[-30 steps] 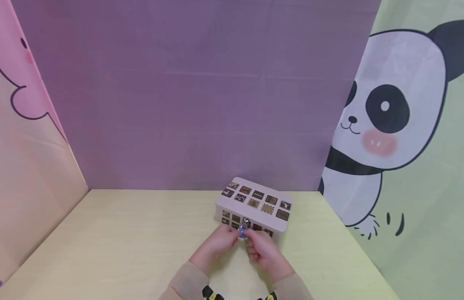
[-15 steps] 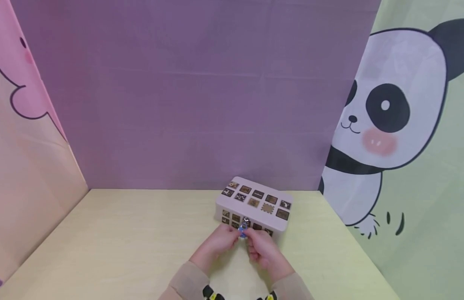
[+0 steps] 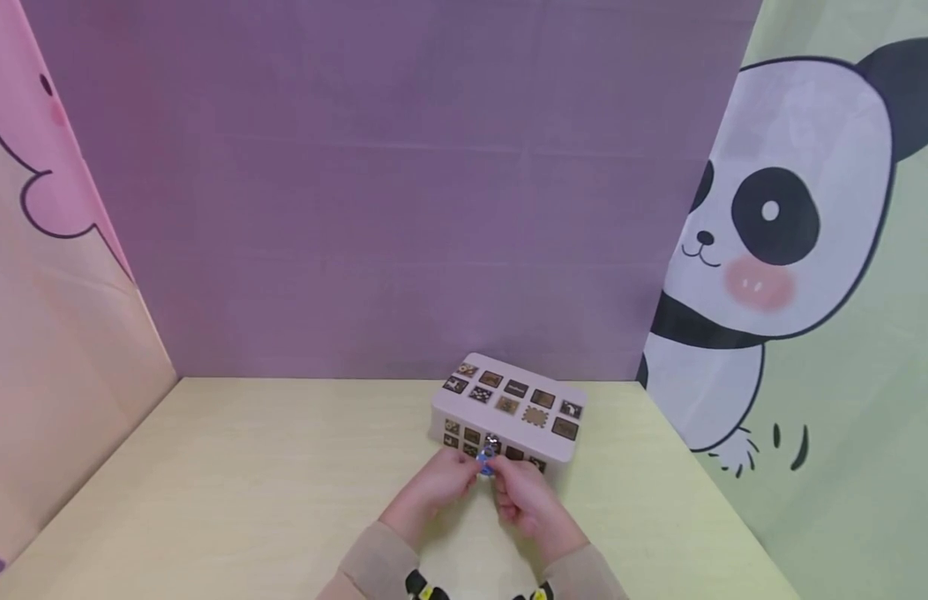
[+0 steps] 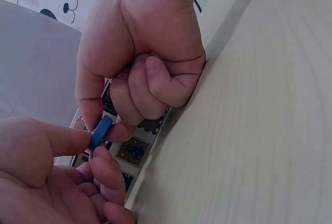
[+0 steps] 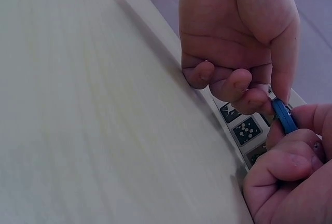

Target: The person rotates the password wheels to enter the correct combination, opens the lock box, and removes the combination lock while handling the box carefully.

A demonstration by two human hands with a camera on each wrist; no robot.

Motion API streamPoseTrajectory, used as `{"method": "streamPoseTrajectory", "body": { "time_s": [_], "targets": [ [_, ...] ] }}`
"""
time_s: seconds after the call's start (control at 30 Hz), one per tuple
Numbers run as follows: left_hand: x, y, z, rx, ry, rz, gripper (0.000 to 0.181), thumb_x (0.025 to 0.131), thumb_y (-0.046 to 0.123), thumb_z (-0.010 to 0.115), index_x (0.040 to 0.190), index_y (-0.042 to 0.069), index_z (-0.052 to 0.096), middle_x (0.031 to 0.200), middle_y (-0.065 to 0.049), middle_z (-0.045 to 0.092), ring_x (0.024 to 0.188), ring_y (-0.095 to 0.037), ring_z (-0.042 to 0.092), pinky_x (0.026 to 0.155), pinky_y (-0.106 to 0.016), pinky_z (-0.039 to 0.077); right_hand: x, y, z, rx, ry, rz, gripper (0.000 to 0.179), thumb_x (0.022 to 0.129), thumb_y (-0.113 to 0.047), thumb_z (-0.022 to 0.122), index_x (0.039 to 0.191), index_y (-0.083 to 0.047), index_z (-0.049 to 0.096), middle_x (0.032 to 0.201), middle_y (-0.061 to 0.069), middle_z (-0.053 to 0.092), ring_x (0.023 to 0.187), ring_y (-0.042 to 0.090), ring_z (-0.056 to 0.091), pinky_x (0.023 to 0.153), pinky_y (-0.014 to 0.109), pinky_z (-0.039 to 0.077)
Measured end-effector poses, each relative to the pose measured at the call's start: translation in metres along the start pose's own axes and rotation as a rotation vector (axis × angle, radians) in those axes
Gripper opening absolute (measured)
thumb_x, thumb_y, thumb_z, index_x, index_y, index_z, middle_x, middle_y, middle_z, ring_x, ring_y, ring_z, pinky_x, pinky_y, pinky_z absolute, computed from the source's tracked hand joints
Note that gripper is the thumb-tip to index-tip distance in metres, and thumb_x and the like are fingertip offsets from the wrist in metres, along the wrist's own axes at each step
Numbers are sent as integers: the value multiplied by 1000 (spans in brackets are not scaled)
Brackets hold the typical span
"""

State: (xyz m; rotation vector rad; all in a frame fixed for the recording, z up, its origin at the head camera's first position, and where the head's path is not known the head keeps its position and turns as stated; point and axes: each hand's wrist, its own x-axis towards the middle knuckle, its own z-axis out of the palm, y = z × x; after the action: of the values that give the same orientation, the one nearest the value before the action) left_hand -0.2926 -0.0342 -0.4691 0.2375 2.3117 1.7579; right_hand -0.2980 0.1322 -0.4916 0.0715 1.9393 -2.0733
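1. Purple cloth [image 3: 344,192] hangs at 12 o'clock behind the pale desk [image 3: 284,467].
2. Toward 5 o'clock, the patterned box [image 3: 512,408] lies closed; handling looks under way, the blue piece [image 3: 486,464] not yet released, what is left unclear.
3. That piece sits at the box's 7 o'clock, just below the metal clasp [image 3: 491,442].
4. Left hand [image 3: 447,477], 8 o'clock, and right hand [image 3: 527,493], 4 o'clock, pinch it, fingers [image 4: 106,169] narrow.

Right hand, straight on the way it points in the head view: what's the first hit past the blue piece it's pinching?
Probably the left hand, pinching the blue piece from the opposite side; the patterned box looks next, though depth there is unclear.
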Motion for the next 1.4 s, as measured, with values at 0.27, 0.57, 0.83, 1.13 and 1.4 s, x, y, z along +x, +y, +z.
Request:
{"method": "streamPoseTrajectory", "body": {
  "time_s": [0.27,0.57,0.83,1.13,1.4],
  "targets": [
    [-1,1,0,-3,2,4,36,103,16,54,72,-1,59,56,4,43,48,-8,32,44,-22,25,0,0,-1,20,-1,10,24,96,-31,64,79,-15,62,55,-10,35,46,7,29,43,22,26],
    [1,-1,-1,-6,-3,6,37,103,14,53,66,10,53,56,5,43,48,-8,32,44,-22,26,-4,-4,-5,145,-51,34,32,100,-40,56,78,-17,58,55,-12,36,45,4,27,43,20,23],
    [2,-1,-2,-3,-5,0,37,103,15,53,67,11,53,56,5,43,48,-8,32,43,-22,26,-7,-7,-4,155,-64,41,33,101,-42,55,80,-16,58,56,-12,37,44,3,28,43,20,24],
    [2,-3,-2,-2,-2,3,35,102,15,54,68,9,55,57,4,44,48,-8,33,43,-22,26,-8,-8,-3,161,-73,50,33,102,-41,54,80,-16,58,57,-12,37,45,3,28,43,20,23],
    [2,-3,-1,-9,4,13,40,103,16,54,63,13,51,55,5,41,47,-8,31,43,-22,24,-6,-6,-2,115,-54,31,31,97,-31,63,71,-19,51,56,-10,34,46,5,28,44,21,24]
  ]
}}
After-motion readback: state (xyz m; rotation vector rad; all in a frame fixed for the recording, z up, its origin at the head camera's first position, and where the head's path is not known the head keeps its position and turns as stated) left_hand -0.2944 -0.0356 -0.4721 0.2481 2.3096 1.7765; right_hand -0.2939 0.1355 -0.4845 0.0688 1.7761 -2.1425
